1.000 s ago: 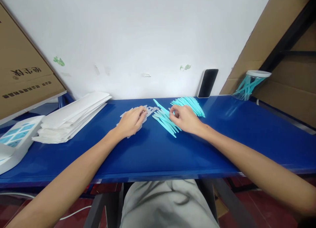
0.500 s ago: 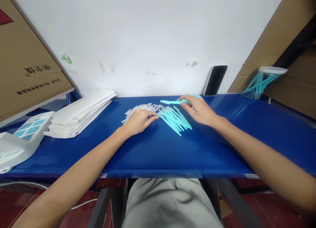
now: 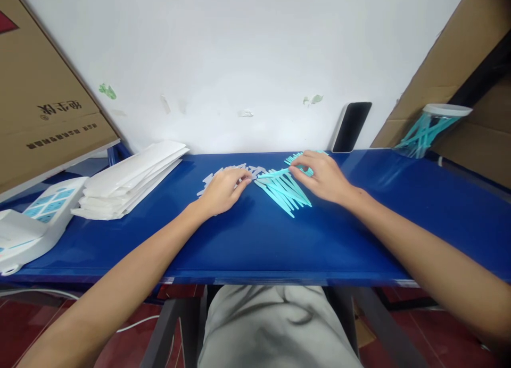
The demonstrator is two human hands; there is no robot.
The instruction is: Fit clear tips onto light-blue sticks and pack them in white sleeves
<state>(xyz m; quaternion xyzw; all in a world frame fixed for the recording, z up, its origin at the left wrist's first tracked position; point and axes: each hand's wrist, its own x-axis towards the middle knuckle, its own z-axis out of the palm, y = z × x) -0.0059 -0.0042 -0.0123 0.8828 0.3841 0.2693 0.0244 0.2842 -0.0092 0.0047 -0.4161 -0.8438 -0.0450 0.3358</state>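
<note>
A turquoise eyebrow razor point(image 3: 275, 174) is pinched in my right hand point(image 3: 317, 175), its blade end pointing left. My left hand point(image 3: 228, 189) has thumb and forefinger pressed together right at that blade end. Anything between those left fingertips is too small to make out. Translucent slim covers point(image 3: 207, 181) lie in a heap behind and partly under my left hand. Between my hands, a fanned pile of turquoise razors point(image 3: 289, 198) rests on the blue table point(image 3: 247, 240). More turquoise razors point(image 3: 293, 158) lie behind my right hand, which partly hides them.
White paper bags point(image 3: 128, 184) are stacked at the left, beside a white device with blue keys point(image 3: 54, 200). A phone point(image 3: 351, 127) leans on the wall. A clear tub with a white lid point(image 3: 447, 110) holds turquoise sticks at the right. Cardboard point(image 3: 48, 86) stands far left.
My right hand has brought the razor down and left, so its blade end now meets my left fingertips. My left hand has risen slightly and stays pinched.
</note>
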